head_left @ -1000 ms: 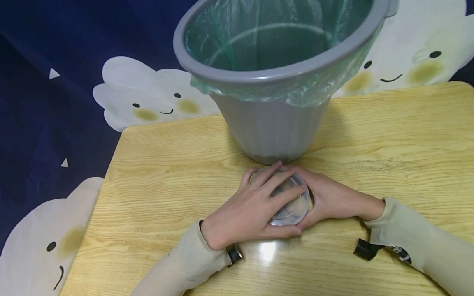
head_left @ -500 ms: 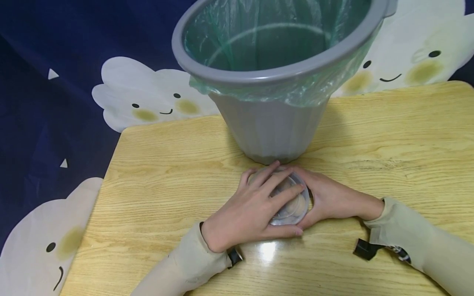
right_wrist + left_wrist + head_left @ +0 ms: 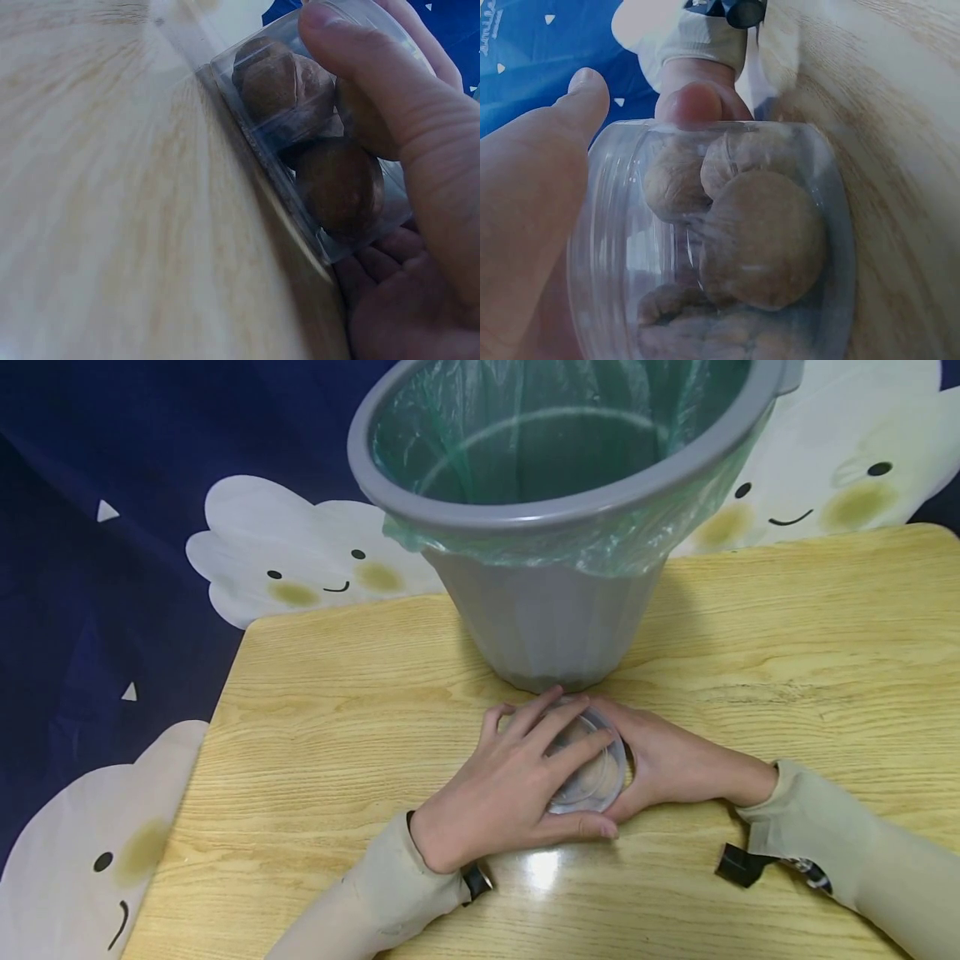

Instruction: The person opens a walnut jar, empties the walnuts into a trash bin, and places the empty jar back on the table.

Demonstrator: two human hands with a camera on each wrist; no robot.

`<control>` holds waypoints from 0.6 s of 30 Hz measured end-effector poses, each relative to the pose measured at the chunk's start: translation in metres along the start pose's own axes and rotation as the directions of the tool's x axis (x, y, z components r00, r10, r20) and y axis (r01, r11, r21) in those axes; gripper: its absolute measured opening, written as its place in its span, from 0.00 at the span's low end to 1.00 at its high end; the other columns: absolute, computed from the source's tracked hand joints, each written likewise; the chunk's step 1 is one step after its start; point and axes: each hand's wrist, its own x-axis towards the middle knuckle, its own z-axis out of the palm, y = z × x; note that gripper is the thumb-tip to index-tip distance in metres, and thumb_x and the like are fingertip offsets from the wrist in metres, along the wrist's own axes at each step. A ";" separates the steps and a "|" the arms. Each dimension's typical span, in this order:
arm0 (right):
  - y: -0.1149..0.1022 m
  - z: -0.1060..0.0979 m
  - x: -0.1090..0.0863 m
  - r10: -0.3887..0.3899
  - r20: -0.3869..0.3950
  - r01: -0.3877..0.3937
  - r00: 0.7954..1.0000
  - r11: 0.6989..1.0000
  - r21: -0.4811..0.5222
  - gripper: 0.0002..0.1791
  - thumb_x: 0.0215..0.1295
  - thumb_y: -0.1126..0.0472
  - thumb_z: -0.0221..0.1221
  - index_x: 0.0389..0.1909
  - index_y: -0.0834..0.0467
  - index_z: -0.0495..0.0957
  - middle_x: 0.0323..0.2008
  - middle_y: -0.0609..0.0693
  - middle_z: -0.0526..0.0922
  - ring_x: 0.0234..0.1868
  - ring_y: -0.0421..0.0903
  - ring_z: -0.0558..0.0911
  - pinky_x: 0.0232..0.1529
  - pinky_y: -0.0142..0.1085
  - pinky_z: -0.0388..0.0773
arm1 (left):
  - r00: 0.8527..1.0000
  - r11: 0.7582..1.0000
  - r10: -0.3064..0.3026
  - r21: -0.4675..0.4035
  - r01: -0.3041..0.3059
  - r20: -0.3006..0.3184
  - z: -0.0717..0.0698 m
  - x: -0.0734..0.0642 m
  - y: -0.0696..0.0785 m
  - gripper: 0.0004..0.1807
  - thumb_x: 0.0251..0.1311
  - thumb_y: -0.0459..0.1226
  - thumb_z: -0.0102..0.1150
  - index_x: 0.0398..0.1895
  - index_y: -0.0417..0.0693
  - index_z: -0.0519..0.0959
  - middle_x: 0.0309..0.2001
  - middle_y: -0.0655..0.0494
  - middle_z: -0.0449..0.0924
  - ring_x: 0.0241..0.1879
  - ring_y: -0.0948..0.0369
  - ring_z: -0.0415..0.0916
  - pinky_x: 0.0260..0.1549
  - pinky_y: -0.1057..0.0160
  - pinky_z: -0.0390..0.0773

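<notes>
A small clear plastic jar [image 3: 649, 255] stands upright on the table, just in front of the bin. Inside it are several round brown nuts [image 3: 676, 184] that look like walnuts. My left hand [image 3: 506, 785] lies over the jar's clear lid [image 3: 603, 781] from above, fingers spread across the top and thumb along the near rim. From the right side my right hand [image 3: 671, 764] grips the jar's body, its thumb [image 3: 367, 64] pressed along the wall in the right wrist view. The head view hides the left fingers' undersides and most of the jar's body.
A grey bin [image 3: 551, 618] lined with a thin green bag [image 3: 630, 547] stands right behind the jar. The wood-grain table [image 3: 322, 710] spreads to both sides. Behind it hangs a dark blue cloth [image 3: 90, 610] with smiling clouds.
My left fingers have shifted slightly leftward across the lid, while the thumb has slid a little to the right along the near rim. The right hand and the jar look nearly unmoved.
</notes>
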 end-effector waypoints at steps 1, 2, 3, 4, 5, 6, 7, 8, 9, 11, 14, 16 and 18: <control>0.000 0.000 0.000 -0.001 -0.001 0.001 1.000 1.000 0.002 0.69 0.35 0.32 0.81 0.79 0.44 0.55 0.73 0.48 0.71 0.69 0.49 0.75 0.66 0.53 0.75 | 1.000 1.000 -0.002 0.001 0.002 0.002 0.000 0.000 0.000 0.47 0.55 0.75 0.58 0.77 0.68 0.67 0.79 0.54 0.63 0.81 0.47 0.56 0.60 0.44 0.66; 0.000 0.000 0.000 -0.003 -0.002 0.003 1.000 1.000 0.003 0.69 0.35 0.32 0.81 0.79 0.44 0.55 0.73 0.47 0.71 0.69 0.49 0.75 0.66 0.53 0.75 | 1.000 1.000 -0.005 0.003 0.005 0.005 0.000 0.000 0.000 0.48 0.55 0.75 0.57 0.77 0.68 0.67 0.79 0.55 0.63 0.81 0.47 0.56 0.60 0.43 0.66; 0.000 0.000 0.000 -0.005 -0.002 0.005 1.000 1.000 0.003 0.69 0.35 0.32 0.81 0.79 0.44 0.55 0.73 0.47 0.71 0.69 0.49 0.75 0.66 0.53 0.75 | 1.000 1.000 -0.007 0.004 0.007 0.009 0.000 0.000 0.000 0.48 0.54 0.75 0.57 0.77 0.69 0.67 0.79 0.55 0.63 0.81 0.47 0.56 0.60 0.44 0.66; 0.000 0.000 0.000 -0.006 -0.004 0.006 1.000 1.000 0.004 0.69 0.35 0.32 0.81 0.79 0.44 0.55 0.73 0.47 0.71 0.69 0.48 0.75 0.66 0.52 0.75 | 1.000 1.000 -0.008 0.004 0.008 0.013 0.000 0.000 0.000 0.48 0.54 0.76 0.57 0.77 0.69 0.66 0.79 0.55 0.63 0.81 0.47 0.56 0.60 0.44 0.66; 0.000 0.000 0.000 -0.007 -0.004 0.007 1.000 1.000 0.006 0.69 0.35 0.32 0.81 0.79 0.44 0.55 0.73 0.47 0.71 0.69 0.48 0.75 0.66 0.52 0.75 | 1.000 1.000 -0.010 0.006 0.010 0.019 -0.001 0.000 0.000 0.49 0.54 0.76 0.57 0.77 0.69 0.66 0.79 0.55 0.62 0.81 0.47 0.56 0.60 0.44 0.66; 0.000 0.000 0.000 -0.007 -0.005 0.008 1.000 1.000 0.007 0.69 0.35 0.32 0.81 0.79 0.44 0.55 0.73 0.47 0.71 0.69 0.48 0.75 0.66 0.52 0.75 | 1.000 1.000 -0.010 0.007 0.010 0.025 -0.001 0.000 0.000 0.49 0.54 0.76 0.57 0.77 0.69 0.66 0.79 0.55 0.62 0.81 0.47 0.56 0.60 0.43 0.66; 0.000 0.001 0.000 -0.007 -0.005 0.007 1.000 1.000 0.007 0.69 0.36 0.32 0.81 0.79 0.43 0.54 0.73 0.47 0.71 0.69 0.48 0.75 0.66 0.52 0.75 | 0.999 1.000 -0.010 0.005 0.010 0.031 -0.001 0.000 0.000 0.49 0.54 0.76 0.56 0.77 0.69 0.65 0.80 0.55 0.62 0.81 0.47 0.55 0.60 0.44 0.66; 0.000 0.001 0.000 -0.007 -0.005 0.007 1.000 1.000 0.007 0.69 0.36 0.32 0.81 0.79 0.44 0.54 0.73 0.47 0.71 0.69 0.48 0.75 0.66 0.52 0.75 | 0.999 1.000 -0.011 0.004 0.011 0.038 -0.001 0.000 0.000 0.49 0.55 0.76 0.56 0.78 0.70 0.65 0.80 0.55 0.61 0.81 0.47 0.55 0.61 0.44 0.65; 0.000 0.001 0.000 -0.006 -0.005 0.006 1.000 1.000 0.009 0.69 0.36 0.32 0.81 0.79 0.44 0.54 0.73 0.47 0.71 0.70 0.48 0.75 0.66 0.52 0.75 | 0.999 1.000 -0.010 0.002 0.010 0.044 -0.002 0.000 -0.001 0.49 0.55 0.76 0.56 0.78 0.70 0.64 0.80 0.56 0.60 0.82 0.47 0.54 0.61 0.44 0.65; 0.000 0.001 0.000 -0.004 -0.005 0.004 1.000 1.000 0.011 0.70 0.36 0.31 0.81 0.79 0.44 0.53 0.74 0.47 0.70 0.70 0.49 0.74 0.66 0.53 0.75 | 0.999 1.000 -0.010 -0.003 0.010 0.048 -0.002 0.000 -0.001 0.49 0.56 0.76 0.55 0.79 0.70 0.63 0.81 0.55 0.58 0.82 0.48 0.53 0.62 0.44 0.64; -0.001 0.002 0.000 0.003 -0.003 -0.003 1.000 1.000 0.010 0.72 0.35 0.30 0.80 0.81 0.44 0.51 0.75 0.48 0.68 0.72 0.51 0.73 0.67 0.55 0.74 | 0.999 1.000 -0.011 -0.017 0.012 0.036 -0.002 0.000 -0.002 0.49 0.56 0.75 0.57 0.79 0.69 0.63 0.82 0.54 0.56 0.83 0.49 0.52 0.66 0.44 0.63; -0.001 0.002 0.000 0.003 -0.003 -0.003 1.000 1.000 0.012 0.73 0.35 0.29 0.80 0.81 0.44 0.50 0.76 0.49 0.67 0.73 0.52 0.72 0.68 0.57 0.73 | 1.000 1.000 -0.013 -0.022 0.014 0.024 -0.003 0.000 -0.003 0.50 0.55 0.75 0.57 0.79 0.69 0.63 0.82 0.53 0.55 0.83 0.50 0.50 0.68 0.44 0.62; -0.001 0.001 0.000 0.003 -0.003 -0.003 1.000 1.000 0.015 0.73 0.35 0.30 0.80 0.82 0.44 0.50 0.77 0.50 0.67 0.73 0.53 0.72 0.68 0.57 0.73 | 1.000 1.000 -0.013 -0.026 0.014 0.016 -0.003 0.000 -0.004 0.50 0.55 0.75 0.58 0.79 0.69 0.62 0.82 0.54 0.56 0.83 0.50 0.50 0.69 0.44 0.62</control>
